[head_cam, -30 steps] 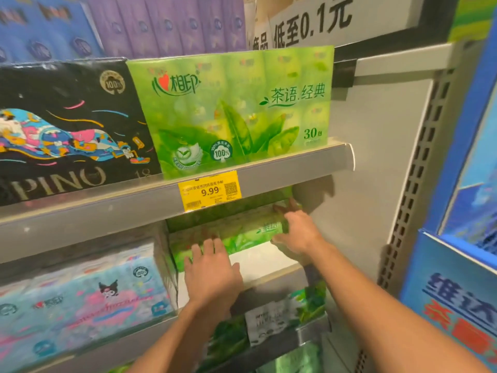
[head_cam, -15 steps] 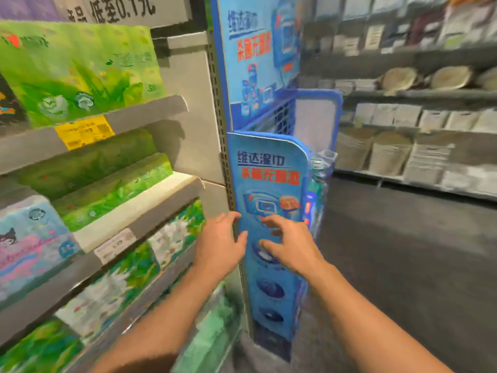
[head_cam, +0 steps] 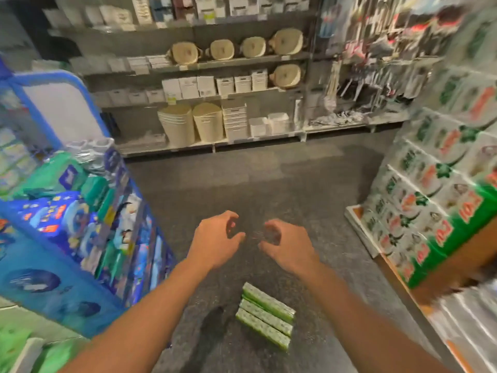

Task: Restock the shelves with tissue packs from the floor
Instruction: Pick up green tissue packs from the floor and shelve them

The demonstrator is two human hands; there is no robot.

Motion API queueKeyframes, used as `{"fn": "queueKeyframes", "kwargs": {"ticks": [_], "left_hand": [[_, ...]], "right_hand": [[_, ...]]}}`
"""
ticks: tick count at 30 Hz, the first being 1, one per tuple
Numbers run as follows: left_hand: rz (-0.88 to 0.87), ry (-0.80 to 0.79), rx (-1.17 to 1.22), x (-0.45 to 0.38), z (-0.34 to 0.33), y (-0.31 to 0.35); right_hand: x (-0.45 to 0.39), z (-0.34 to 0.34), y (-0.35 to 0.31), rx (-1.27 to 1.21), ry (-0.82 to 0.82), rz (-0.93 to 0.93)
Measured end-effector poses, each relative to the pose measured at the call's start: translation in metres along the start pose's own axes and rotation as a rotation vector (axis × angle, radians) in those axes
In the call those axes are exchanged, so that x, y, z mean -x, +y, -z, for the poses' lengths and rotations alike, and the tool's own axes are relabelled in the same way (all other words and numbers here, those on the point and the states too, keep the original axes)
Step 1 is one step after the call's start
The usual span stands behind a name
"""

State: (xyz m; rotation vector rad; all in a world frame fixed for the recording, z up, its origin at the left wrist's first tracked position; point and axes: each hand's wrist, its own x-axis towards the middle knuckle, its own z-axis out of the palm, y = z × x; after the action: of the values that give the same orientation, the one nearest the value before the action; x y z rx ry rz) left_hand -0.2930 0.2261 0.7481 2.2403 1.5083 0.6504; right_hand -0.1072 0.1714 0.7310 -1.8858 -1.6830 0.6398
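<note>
Three long green tissue packs (head_cam: 265, 316) lie glossy on the speckled grey floor (head_cam: 269, 184); left hand (head_cam: 215, 239) and right hand (head_cam: 289, 247) hover above, fingers loosely curled, holding nothing, blue display bin (head_cam: 80, 238) beside

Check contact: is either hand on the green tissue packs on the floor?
Apart. The head view shows the left hand and right hand loosely curled, holding nothing, with bare floor around them; the green tissue packs lie between the forearms, untouched.

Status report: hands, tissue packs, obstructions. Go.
Left hand and right hand empty, fingers loosely curled. Green tissue packs on the floor, untouched, between the forearms. Nothing blocking the reach down.
</note>
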Motion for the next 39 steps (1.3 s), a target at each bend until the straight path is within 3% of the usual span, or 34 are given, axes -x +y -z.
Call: {"fn": "queueKeyframes", "kwargs": {"ticks": [7, 16, 26, 33, 39], "left_hand": [[-0.023, -0.28, 0.019, -0.03, -0.152, 0.089], [0.115, -0.526, -0.037, -0.053, -0.235, 0.049], [0.252, -0.76, -0.074, -0.134, -0.327, -0.106], [0.255, -0.872, -0.216, -0.15, -0.475, -0.268], [0.072, -0.973, -0.415, -0.139, -0.625, -0.394]], "right_hand": [[0.017, 0.055, 0.157, 0.016, -0.037, -0.277], [0.006, -0.005, 0.229, -0.044, -0.146, -0.473], [-0.098, -0.154, 0.276, -0.168, -0.238, -0.793], [-0.161, -0.336, 0.379, -0.094, -0.264, -0.919], [-0.172, -0.483, 0.49, 0.123, -0.329, -0.938]]}}
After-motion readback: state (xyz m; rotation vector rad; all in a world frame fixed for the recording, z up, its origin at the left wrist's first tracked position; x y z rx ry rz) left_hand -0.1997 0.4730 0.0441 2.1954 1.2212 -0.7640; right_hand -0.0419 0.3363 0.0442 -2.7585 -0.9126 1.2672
